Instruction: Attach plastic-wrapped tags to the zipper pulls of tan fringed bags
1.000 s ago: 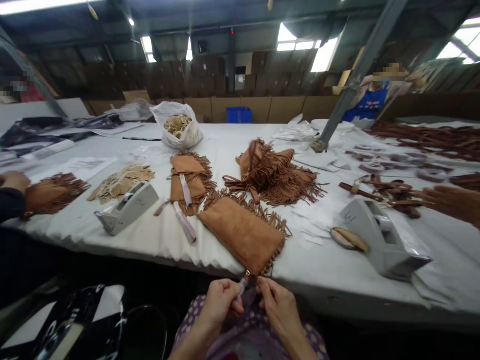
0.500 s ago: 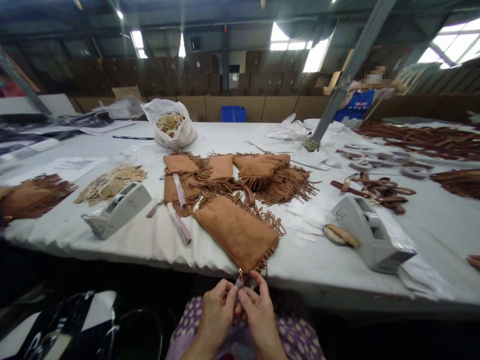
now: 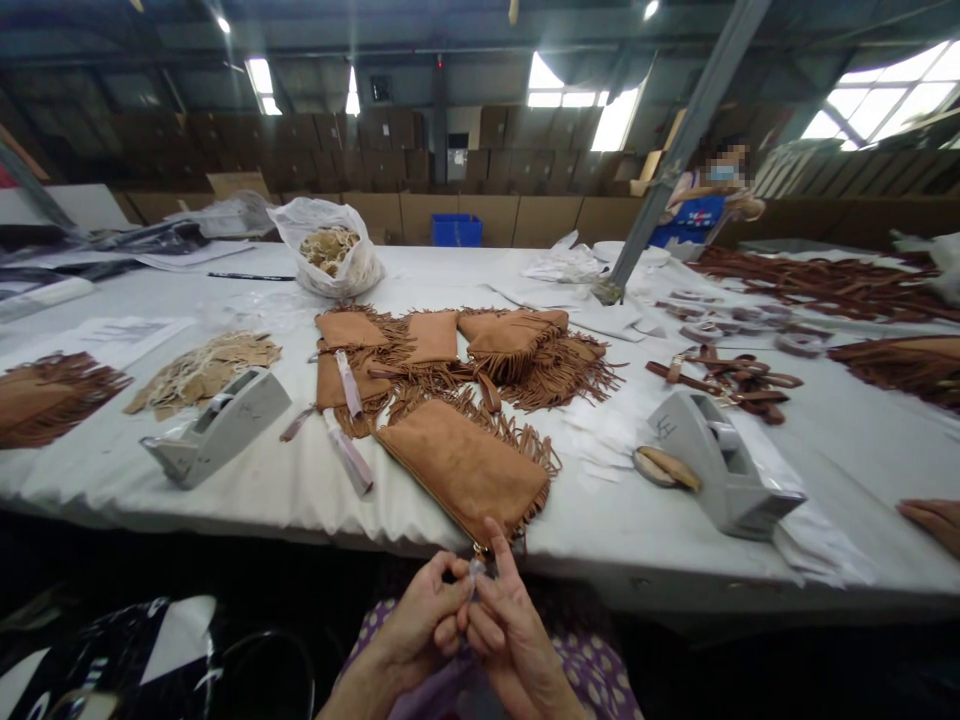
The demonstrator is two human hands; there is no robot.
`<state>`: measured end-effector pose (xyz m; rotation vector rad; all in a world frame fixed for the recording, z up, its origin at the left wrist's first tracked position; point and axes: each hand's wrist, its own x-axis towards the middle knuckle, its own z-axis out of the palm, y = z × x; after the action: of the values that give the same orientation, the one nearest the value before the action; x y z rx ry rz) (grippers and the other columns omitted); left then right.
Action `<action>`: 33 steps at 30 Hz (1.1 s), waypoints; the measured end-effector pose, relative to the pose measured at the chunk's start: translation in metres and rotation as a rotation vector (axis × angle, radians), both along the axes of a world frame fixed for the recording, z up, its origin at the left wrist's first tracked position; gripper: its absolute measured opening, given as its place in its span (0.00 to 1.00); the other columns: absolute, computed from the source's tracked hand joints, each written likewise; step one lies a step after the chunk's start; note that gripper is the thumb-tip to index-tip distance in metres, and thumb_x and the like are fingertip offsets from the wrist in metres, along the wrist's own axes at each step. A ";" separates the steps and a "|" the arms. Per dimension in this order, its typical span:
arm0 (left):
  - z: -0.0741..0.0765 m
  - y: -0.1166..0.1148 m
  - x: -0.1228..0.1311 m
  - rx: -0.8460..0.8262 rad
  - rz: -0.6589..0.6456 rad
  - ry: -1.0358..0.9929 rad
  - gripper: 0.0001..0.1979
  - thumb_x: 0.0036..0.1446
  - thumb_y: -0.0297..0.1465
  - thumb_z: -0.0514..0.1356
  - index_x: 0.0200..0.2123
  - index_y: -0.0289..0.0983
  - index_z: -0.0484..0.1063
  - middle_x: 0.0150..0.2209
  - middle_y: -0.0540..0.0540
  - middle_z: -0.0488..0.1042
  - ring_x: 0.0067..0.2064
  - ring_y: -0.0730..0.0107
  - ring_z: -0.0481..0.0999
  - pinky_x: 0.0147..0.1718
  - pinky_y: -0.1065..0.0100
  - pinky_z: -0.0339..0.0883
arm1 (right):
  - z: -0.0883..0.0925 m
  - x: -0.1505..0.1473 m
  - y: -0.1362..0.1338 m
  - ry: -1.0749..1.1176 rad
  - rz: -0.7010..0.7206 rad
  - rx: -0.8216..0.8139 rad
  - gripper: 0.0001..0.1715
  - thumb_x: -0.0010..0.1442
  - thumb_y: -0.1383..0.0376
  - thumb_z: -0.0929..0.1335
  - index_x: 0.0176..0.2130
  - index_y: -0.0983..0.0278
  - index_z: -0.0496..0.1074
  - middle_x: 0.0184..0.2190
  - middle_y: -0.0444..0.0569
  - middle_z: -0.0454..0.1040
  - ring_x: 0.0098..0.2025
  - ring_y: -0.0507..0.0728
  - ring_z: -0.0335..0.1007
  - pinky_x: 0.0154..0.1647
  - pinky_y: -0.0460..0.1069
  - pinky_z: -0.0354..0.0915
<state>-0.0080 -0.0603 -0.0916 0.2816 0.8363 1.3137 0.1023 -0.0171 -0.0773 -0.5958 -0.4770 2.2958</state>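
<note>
At the far left a fringed suede piece [image 3: 45, 395] lies on the white table [image 3: 300, 490]. Next to it is a loose pile of tan tags [image 3: 206, 362], with a grey tape dispenser [image 3: 217, 428] just in front of the pile. Farther back stands a clear plastic bag [image 3: 328, 250] filled with more tan pieces. Toward the middle, a short stack of fringed pouches [image 3: 352, 350] carries a pale wrapped strip on top.

A tan fringed pouch [image 3: 465, 465] lies flat and slanted at the near edge of the table, its lower corner hanging just over the edge. The zipper pull [image 3: 477, 553] dangles from that corner. Below it, the left hand [image 3: 420, 625] pinches thumb and forefinger narrowly on the zipper pull. The right hand [image 3: 510, 640] meets it from the other side, fingers closed tight on the same small part, with one finger raised to the pouch's corner. What covers the pull is too small to tell.

Behind the pouch is a heap of fringed pouches [image 3: 525, 345]. To the right sit a second tape dispenser [image 3: 712, 465], brown straps [image 3: 731, 375] beyond it, and another person's hand [image 3: 934, 520] resting at the right edge.
</note>
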 end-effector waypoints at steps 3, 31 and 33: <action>0.002 -0.004 -0.001 0.051 -0.097 -0.267 0.15 0.49 0.30 0.68 0.35 0.33 0.65 0.17 0.58 0.63 0.13 0.92 0.47 0.13 0.84 0.40 | 0.008 0.003 0.007 0.131 0.122 -0.103 0.32 0.52 0.65 0.74 0.54 0.53 0.62 0.22 0.33 0.64 0.13 0.38 0.36 0.13 0.34 0.40; -0.017 0.008 -0.049 -0.058 0.158 0.803 0.21 0.50 0.45 0.64 0.40 0.35 0.70 0.29 0.44 0.78 0.31 0.66 0.76 0.26 0.73 0.65 | -0.031 0.023 0.118 -1.458 -0.347 1.500 0.16 0.55 0.58 0.68 0.42 0.62 0.74 0.41 0.56 0.72 0.43 0.65 0.67 0.44 0.60 0.64; -0.016 0.020 -0.049 -0.067 0.270 0.655 0.24 0.48 0.46 0.66 0.42 0.35 0.70 0.26 0.46 0.77 0.28 0.65 0.76 0.25 0.72 0.66 | -0.028 0.025 0.112 -1.383 -0.332 1.482 0.13 0.53 0.57 0.69 0.38 0.60 0.75 0.37 0.53 0.73 0.40 0.64 0.67 0.41 0.59 0.64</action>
<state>-0.0565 -0.0403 -0.1078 0.5779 1.5080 1.4580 0.1268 0.0947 -0.1051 -1.1391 -2.1207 0.4256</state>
